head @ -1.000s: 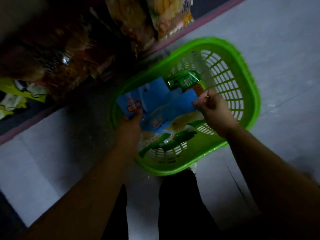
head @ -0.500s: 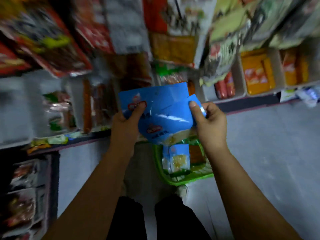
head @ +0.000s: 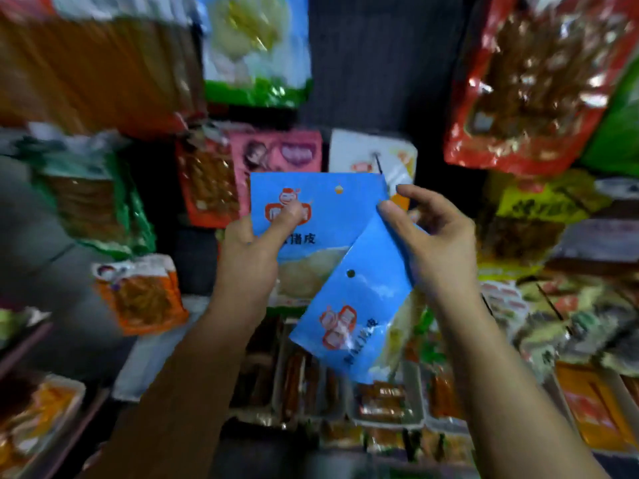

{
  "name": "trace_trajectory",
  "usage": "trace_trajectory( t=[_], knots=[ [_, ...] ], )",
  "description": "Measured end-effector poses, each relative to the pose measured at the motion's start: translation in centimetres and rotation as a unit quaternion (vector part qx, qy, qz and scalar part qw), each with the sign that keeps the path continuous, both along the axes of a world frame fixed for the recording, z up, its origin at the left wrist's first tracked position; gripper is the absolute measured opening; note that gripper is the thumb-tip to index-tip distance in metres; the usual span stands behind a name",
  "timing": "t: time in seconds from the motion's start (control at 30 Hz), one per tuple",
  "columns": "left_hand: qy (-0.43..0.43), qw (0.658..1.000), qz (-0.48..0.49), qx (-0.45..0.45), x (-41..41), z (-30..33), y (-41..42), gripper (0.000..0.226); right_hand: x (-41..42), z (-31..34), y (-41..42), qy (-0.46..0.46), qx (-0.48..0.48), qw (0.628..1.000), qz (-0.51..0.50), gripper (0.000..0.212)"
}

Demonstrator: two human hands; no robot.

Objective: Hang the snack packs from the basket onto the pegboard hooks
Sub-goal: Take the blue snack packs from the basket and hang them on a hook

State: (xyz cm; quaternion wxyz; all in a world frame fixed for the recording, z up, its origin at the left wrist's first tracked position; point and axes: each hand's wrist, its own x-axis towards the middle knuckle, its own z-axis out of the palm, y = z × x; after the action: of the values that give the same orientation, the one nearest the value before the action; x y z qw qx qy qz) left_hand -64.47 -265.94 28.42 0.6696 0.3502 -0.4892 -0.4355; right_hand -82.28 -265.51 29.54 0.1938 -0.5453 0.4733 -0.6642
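Note:
Two blue snack packs are held up in front of the pegboard (head: 377, 63). My left hand (head: 256, 250) grips the upright blue pack (head: 332, 216), thumb across its red logo. My right hand (head: 432, 236) pinches the top corner of the second blue pack (head: 356, 316), which hangs tilted with its hang hole showing. A dark metal hook (head: 378, 164) sticks out just above the upright pack, carrying a white pack (head: 373, 150). The basket is out of view.
Hanging packs crowd the board: red packs (head: 525, 81) upper right, a blue-green pack (head: 256, 50) above, orange packs (head: 93, 67) upper left, a pink pack (head: 276, 153). Trays of snacks (head: 345, 392) line the shelf below my hands.
Both hands lifted the two blue packs out of the green basket and up to the pegboard. The view swung from the floor to the display, and the packs have fanned apart.

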Motion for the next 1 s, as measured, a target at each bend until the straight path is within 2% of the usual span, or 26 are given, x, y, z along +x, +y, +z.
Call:
trace_trajectory(
  t=[0.1, 0.17, 0.23, 0.33, 0.43, 0.53, 0.6, 0.63, 0.77, 0.87, 1.0],
  knots=[
    [-0.003, 0.999, -0.007, -0.036, 5.0, 3.1, -1.7, 0.012, 4.3, 3.9, -2.0, 0.025, -0.021, 0.999, 0.018, 0.021],
    [0.001, 0.998, -0.018, -0.052, 7.9, 5.0, -2.8, 0.013, 6.9, 6.0, -2.9, 0.029, -0.032, 0.998, 0.046, 0.014],
    [0.005, 0.997, -0.026, -0.066, 10.2, 6.5, -4.0, 0.013, 9.1, 7.5, -3.7, 0.009, -0.035, 0.994, 0.099, 0.003],
    [-0.007, 0.996, -0.038, -0.084, 12.5, 8.5, -5.8, 0.016, 11.1, 9.4, -4.8, -0.047, -0.039, 0.989, 0.135, 0.011],
    [-0.032, 0.994, -0.03, -0.103, 13.7, 10.2, -7.8, 0.008, 12.0, 10.9, -6.6, -0.045, -0.08, 0.989, 0.115, 0.018],
    [-0.055, 0.989, -0.001, -0.14, 14.2, 12.3, -9.9, 0.016, 12.4, 12.4, -8.3, -0.007, -0.135, 0.988, 0.075, 0.027],
    [-0.062, 0.986, 0.002, -0.156, 14.0, 13.7, -10.8, 0.004, 12.4, 13.2, -9.4, -0.008, -0.156, 0.986, 0.063, 0.028],
    [-0.065, 0.984, 0.009, -0.166, 13.8, 14.4, -11.3, 0.012, 12.5, 13.7, -9.9, -0.016, -0.16, 0.985, 0.064, 0.029],
    [-0.044, 0.982, 0.038, -0.182, 13.0, 17.3, -13.2, 0.005, 12.4, 15.9, -11.3, -0.027, -0.173, 0.982, 0.069, 0.026],
    [-0.04, 0.976, 0.064, -0.204, 12.5, 19.3, -14.1, 0.014, 12.2, 17.8, -12.3, -0.005, -0.201, 0.977, 0.066, 0.026],
    [-0.024, 0.968, 0.099, -0.228, 12.3, 21.3, -15.1, 0.013, 12.0, 19.9, -13.8, 0.001, -0.229, 0.971, 0.072, 0.026]
  ],
)
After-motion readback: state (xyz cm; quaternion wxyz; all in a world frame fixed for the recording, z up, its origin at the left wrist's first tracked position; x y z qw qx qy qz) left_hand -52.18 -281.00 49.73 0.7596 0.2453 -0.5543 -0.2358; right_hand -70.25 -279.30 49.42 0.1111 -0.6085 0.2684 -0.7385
